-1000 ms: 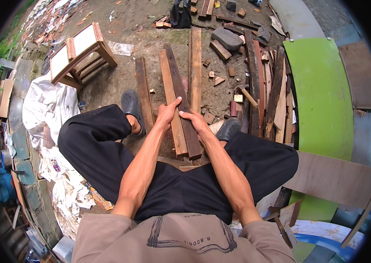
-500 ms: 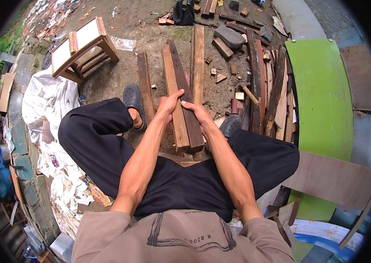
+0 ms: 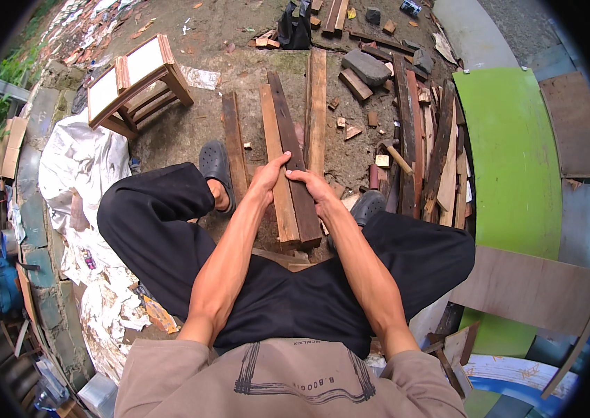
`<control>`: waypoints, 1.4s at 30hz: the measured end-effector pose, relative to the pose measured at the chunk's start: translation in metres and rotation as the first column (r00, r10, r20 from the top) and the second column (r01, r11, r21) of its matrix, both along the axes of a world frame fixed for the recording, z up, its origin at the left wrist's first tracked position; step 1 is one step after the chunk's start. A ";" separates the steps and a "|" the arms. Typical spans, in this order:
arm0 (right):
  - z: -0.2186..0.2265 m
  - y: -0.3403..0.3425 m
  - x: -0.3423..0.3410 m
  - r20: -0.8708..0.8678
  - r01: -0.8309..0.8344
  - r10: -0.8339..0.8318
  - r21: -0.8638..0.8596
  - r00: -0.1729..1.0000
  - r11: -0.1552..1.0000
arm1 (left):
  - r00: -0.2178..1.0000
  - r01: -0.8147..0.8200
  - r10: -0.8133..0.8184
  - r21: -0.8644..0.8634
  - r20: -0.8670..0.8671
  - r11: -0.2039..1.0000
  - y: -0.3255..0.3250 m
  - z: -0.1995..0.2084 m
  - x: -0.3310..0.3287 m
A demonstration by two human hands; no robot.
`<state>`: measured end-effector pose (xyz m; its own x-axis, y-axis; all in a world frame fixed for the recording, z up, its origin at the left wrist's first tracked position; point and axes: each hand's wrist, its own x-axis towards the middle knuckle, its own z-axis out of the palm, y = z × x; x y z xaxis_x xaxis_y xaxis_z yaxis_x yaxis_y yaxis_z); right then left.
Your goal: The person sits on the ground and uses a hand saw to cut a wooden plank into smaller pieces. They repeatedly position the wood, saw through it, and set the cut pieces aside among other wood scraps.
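Since a second ago the dark beam [image 3: 302, 202] has slid slightly away from the body against the lighter beam [image 3: 281, 205], so that their near ends now lie almost level; both hands keep the same grip. Left hand [image 3: 265, 177] clasps the lighter beam from its outer side, its thumb [image 3: 281, 160] laid over the top toward the seam; right hand [image 3: 316, 188] mirrors it on the dark beam, a little nearer the body, its thumb [image 3: 298, 175] pointing inward; the remaining fingers wrap down the outer sides, and their tips cannot be seen. Left forearm [image 3: 224, 254] and right forearm [image 3: 359, 254] reach forward and converge over the black trousers [image 3: 288, 299]; the two beams lie side by side, lengthwise, between the feet; another beam [image 3: 316, 111] lies just beyond the right hand, and a hammer [image 3: 399, 159] rests farther right.
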<state>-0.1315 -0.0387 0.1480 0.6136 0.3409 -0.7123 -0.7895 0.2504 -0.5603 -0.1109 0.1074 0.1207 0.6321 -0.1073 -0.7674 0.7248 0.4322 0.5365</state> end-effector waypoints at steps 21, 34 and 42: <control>-0.048 -0.025 -0.029 0.044 -0.101 0.105 -0.081 0.994 0.992 | 0.992 0.017 -0.060 -0.344 -0.113 0.939 -0.007 -0.054 -0.032; -0.052 -0.027 -0.032 -0.035 -0.150 0.146 -0.195 0.989 0.969 | 0.994 0.073 -0.089 -0.206 -0.066 0.976 -0.012 -0.054 -0.035; -0.056 -0.025 -0.036 0.245 -0.171 0.432 -0.668 0.868 0.724 | 0.997 0.071 -0.077 -0.167 -0.029 0.983 -0.024 -0.062 -0.033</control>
